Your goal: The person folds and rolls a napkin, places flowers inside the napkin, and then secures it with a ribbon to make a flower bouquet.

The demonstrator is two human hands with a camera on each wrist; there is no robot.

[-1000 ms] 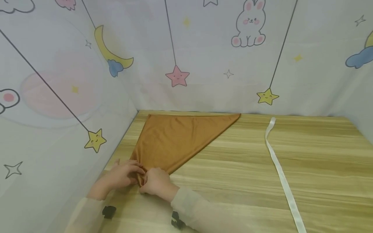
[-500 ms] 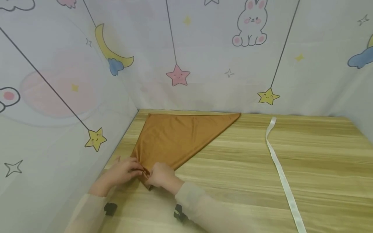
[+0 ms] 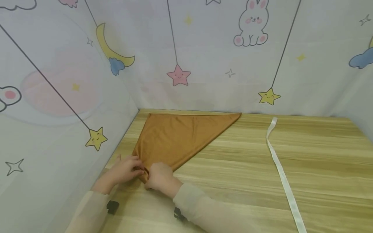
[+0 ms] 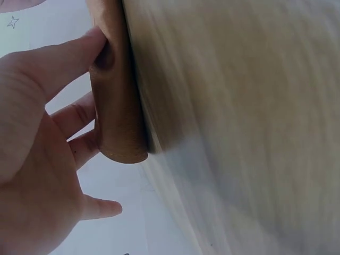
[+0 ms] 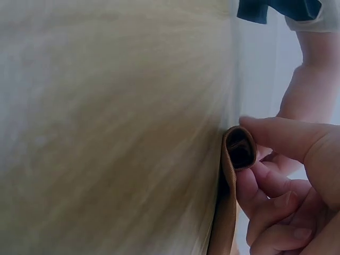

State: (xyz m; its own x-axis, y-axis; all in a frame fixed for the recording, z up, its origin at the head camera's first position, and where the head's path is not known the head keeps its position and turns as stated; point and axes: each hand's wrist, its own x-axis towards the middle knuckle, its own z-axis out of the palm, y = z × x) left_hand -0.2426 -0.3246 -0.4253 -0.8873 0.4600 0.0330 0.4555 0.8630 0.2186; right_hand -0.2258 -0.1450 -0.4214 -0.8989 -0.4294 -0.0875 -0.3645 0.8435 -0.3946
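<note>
Pinching brown cloth point(image 3: 177, 139), left hand point(image 3: 125, 169) and right hand point(image 3: 160, 178) nearly meet — white ribbon point(image 3: 283, 176) lies well apart.

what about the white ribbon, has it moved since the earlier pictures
No. Against the yellow star on the wall behind it, the white ribbon has shifted neither way.

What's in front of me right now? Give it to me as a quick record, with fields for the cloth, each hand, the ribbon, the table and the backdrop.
Cloth: brown, roughly triangular, near end curled over
Left hand: pinches the cloth near its curled end
Right hand: pinches the curled end
Ribbon: white, right of the cloth and apart from it, untouched
Table: wood-grained, under cloth and ribbon
Backdrop: pale, printed with a rabbit and pink star
</note>
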